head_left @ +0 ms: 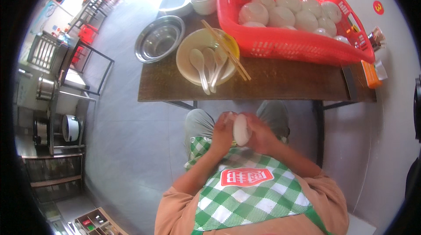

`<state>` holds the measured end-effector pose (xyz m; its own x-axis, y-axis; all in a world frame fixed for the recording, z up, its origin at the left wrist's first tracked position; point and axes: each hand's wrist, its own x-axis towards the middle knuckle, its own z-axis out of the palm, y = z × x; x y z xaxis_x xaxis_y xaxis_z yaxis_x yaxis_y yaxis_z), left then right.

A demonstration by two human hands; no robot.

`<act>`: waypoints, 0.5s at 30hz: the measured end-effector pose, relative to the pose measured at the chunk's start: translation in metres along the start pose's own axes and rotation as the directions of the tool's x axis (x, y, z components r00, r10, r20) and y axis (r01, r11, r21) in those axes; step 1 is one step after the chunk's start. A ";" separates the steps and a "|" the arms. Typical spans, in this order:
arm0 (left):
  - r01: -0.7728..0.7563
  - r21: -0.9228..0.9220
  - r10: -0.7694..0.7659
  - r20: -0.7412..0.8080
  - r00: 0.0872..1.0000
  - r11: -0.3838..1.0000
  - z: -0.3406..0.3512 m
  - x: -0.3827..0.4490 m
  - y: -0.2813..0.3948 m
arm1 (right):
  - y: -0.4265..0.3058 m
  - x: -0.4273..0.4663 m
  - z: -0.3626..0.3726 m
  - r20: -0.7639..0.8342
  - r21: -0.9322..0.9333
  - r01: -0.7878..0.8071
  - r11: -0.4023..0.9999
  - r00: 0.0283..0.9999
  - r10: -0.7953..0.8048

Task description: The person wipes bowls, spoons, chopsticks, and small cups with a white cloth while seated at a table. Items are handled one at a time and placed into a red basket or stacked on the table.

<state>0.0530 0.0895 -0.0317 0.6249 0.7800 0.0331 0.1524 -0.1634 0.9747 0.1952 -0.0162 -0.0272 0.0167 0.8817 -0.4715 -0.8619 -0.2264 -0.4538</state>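
Above my lap, just short of the table's front edge, a small white bowl (241, 130) is tilted on its side. My right hand (260, 133) grips it from the right. On its other side, my left hand (224, 130) has its fingers at the upper rim. Something white shows by the left fingertips, too blurred to name. On the table ahead, a large cream bowl (184, 55) holds several white soup spoons (198, 62), their handles over the near rim. A pair of wooden chopsticks (227, 50) lies across that bowl's right side.
A red plastic basket (296, 45) of upturned white bowls (282, 17) covers the back right of the wooden table (279, 80). Steel basins (159, 39) and stacked white cups (204, 0) stand back left. An orange box (371, 74) sits by the right-hand wall.
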 end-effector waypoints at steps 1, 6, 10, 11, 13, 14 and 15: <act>0.093 -0.016 -0.093 0.031 0.995 0.996 0.006 0.000 0.009 | -0.004 -0.002 0.004 0.028 0.052 -0.060 0.997 0.998 0.059; -0.280 0.197 0.260 0.121 0.958 0.940 0.020 0.000 0.024 | -0.001 0.000 -0.006 0.163 0.137 -0.143 0.980 0.979 0.121; -0.428 0.516 0.251 0.378 0.891 0.742 0.014 -0.001 0.036 | -0.018 -0.010 0.025 -0.033 0.186 -0.025 0.982 0.999 0.032; -0.449 0.528 0.247 0.410 0.878 0.721 0.011 -0.002 0.042 | -0.018 -0.006 0.020 -0.051 0.204 -0.015 0.979 0.998 0.026; -0.490 0.548 0.234 0.472 0.850 0.678 0.001 -0.007 0.051 | -0.020 0.001 0.004 -0.062 0.236 0.009 0.972 0.998 0.006; -0.490 0.569 0.221 0.476 0.851 0.661 -0.001 -0.010 0.051 | -0.023 0.001 0.001 -0.055 0.249 0.021 0.968 0.998 -0.008; -0.489 0.589 0.208 0.480 0.852 0.643 -0.003 -0.012 0.051 | -0.027 0.001 -0.001 -0.020 0.259 0.036 0.965 0.999 -0.032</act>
<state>0.0505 0.0736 0.0179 0.9320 0.3402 0.1250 0.2432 -0.8427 0.4803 0.2190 -0.0094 -0.0166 0.0544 0.8801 -0.4716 -0.9626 -0.0793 -0.2590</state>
